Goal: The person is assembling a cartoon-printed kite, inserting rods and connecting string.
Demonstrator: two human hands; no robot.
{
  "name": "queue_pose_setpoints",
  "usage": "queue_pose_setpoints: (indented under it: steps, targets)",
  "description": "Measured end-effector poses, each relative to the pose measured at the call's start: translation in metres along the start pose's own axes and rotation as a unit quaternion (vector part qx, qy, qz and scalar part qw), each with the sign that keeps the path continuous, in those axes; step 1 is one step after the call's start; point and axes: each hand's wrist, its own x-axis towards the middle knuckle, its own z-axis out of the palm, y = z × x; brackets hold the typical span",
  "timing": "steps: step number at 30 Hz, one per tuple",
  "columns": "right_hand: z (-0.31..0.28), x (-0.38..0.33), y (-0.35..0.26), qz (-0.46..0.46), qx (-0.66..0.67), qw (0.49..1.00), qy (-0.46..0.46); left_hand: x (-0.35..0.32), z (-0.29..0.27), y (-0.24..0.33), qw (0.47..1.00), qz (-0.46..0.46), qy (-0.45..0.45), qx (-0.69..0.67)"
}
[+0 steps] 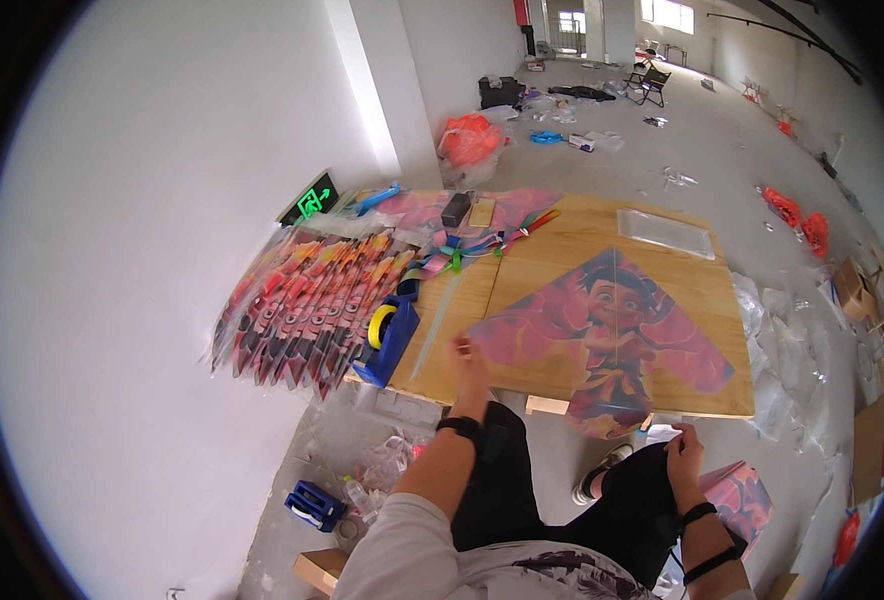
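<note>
A pink and purple kite (617, 310) printed with a cartoon figure lies spread on the wooden table (552, 262), its lower end hanging over the near edge. My left hand (465, 360) is at the kite's left tip, smeared by motion, so its fingers cannot be read. My right hand (684, 456) is at my right knee, below the table edge, with its fingers curled in. Beside those fingers is a white scrap (661, 433); whether they hold it is unclear. Left of my left hand stands a blue tape dispenser (394, 340) with a yellow roll.
Folded printed kites (312, 300) are piled at the table's left. Behind lie colored ribbons (454, 256), a dark block (455, 209) and a clear plastic sheet (665, 234). A second dispenser (315, 506) sits on the floor, and cardboard boxes (877, 440) stand at the right.
</note>
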Motion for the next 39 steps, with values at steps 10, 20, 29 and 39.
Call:
queue_pose_setpoints:
  steps: [10, 20, 29, 39]
  targets:
    - [0.014, 0.006, -0.015, -0.009, -0.035, 0.999, -0.022, 0.056, -0.145, -0.03, 0.891, -0.131, -0.123, 0.417]
    - [0.026, 0.007, -0.009, -0.02, -0.045, 0.998, -0.029, 0.05, -0.211, -0.068, 0.997, 0.06, 0.022, 0.04]
    - [0.018, 0.005, -0.012, -0.012, -0.073, 0.997, -0.032, 0.107, -0.273, -0.099, 0.953, 0.081, -0.005, 0.292]
    - [0.017, 0.003, -0.024, 0.002, -0.118, 0.993, -0.028, 0.138, -0.254, -0.107, 0.907, -0.048, -0.062, 0.414]
